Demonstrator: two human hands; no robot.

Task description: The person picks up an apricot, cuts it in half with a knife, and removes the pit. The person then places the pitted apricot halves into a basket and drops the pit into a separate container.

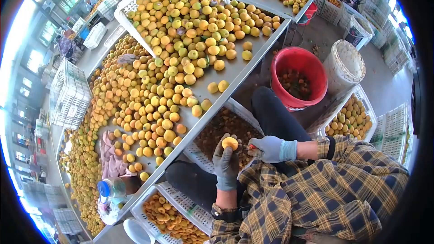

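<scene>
My left hand (225, 165), in a grey glove, is closed on an apricot (230, 143) and holds it up between thumb and fingers. A smooth yellow face of the fruit shows towards me; whether it is cut cannot be made out. In my gloved right hand (272, 149) is a thin metal tool with a red handle (252, 146), its tip touching or very near the fruit. Both hands are over a white crate (242, 108) of brown pits or scraps between my legs. The fingers of my right hand wrap round the handle and mostly hide it.
A metal-edged table (212, 119) heaped with apricots runs along my left, with a tipped white basket (129, 25), a pink cloth (112, 156) and a blue-lidded jar (113, 187). Apricot halves fill a crate (217, 222) below. A red bucket (276, 74) and white bucket (346, 68) stand right.
</scene>
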